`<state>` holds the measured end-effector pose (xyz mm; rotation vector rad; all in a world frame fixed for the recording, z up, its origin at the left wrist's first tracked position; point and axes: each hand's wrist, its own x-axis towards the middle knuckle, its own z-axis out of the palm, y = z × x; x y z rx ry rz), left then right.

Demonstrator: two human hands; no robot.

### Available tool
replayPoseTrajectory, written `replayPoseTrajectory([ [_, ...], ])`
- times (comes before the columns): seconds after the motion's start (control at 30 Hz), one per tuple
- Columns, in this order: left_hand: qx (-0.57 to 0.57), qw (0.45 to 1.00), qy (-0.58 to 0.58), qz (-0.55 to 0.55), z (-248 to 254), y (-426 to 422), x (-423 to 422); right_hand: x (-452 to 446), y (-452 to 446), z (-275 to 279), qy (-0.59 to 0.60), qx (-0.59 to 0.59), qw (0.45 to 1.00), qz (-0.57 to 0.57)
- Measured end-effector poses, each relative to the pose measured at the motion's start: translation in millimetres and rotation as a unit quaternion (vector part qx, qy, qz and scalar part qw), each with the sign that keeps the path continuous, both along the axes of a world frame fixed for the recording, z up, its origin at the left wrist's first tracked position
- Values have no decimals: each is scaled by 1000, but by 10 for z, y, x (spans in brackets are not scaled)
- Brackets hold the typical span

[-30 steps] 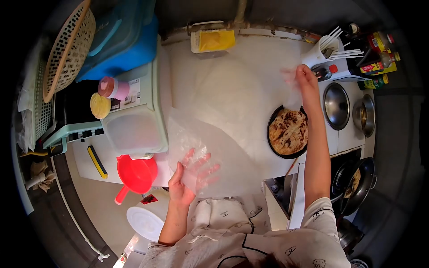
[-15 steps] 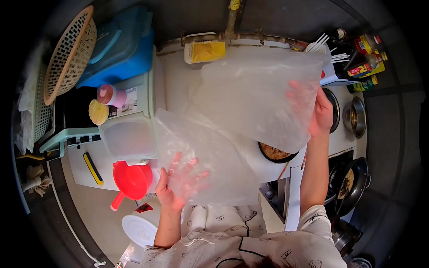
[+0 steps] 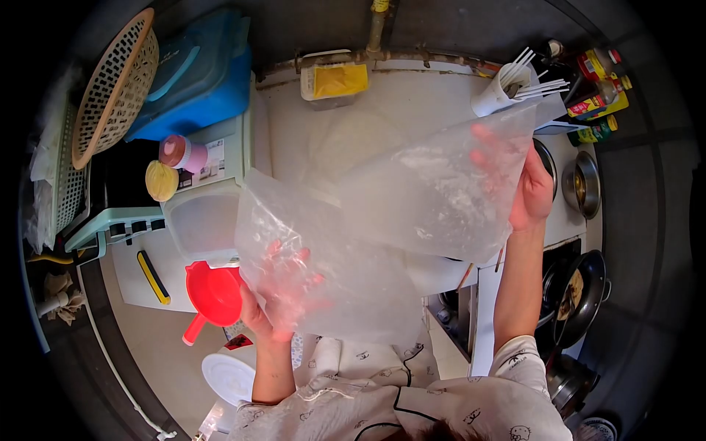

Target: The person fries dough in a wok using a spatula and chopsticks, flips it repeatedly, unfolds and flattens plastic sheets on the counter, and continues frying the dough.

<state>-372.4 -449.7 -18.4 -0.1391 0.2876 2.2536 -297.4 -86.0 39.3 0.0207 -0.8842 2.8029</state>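
Note:
A large translucent plastic sheet [image 3: 346, 220] spreads between my hands above the white counter [image 3: 287, 140]; whether it is one piece or two I cannot tell. My left hand [image 3: 276, 301] is behind its lower left part, fingers spread and showing through, thumb at the near side. My right hand [image 3: 518, 180] holds up the right part, with its fingers seen through the film and apart. The flatbread pan is almost wholly hidden beneath the sheet, with only a sliver of dark rim showing.
A red dipper [image 3: 215, 294] and a yellow-black cutter [image 3: 153, 277] lie at the left. Beyond are a yellow packet [image 3: 340, 79] and a white cup of sticks [image 3: 507, 87]. At the right are a steel bowl [image 3: 582, 185] and a black pan [image 3: 585, 294].
My right hand has come down from the cup, bringing up the right part of the sheet, which now covers the flatbread. My left hand has shifted slightly left.

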Motion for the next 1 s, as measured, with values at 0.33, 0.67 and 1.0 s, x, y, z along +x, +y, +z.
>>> replayPoseTrajectory([
  [0.33,-307,931,183,-73,180,229,10,185,-722,514,-159,616,737,-227],
  [0.67,-47,997,-65,-19,145,394,45,162,-1930,3,25,868,493,-42],
  [1.0,-236,966,96,-35,83,242,82,276,-1614,-172,-68,683,690,-229],
])
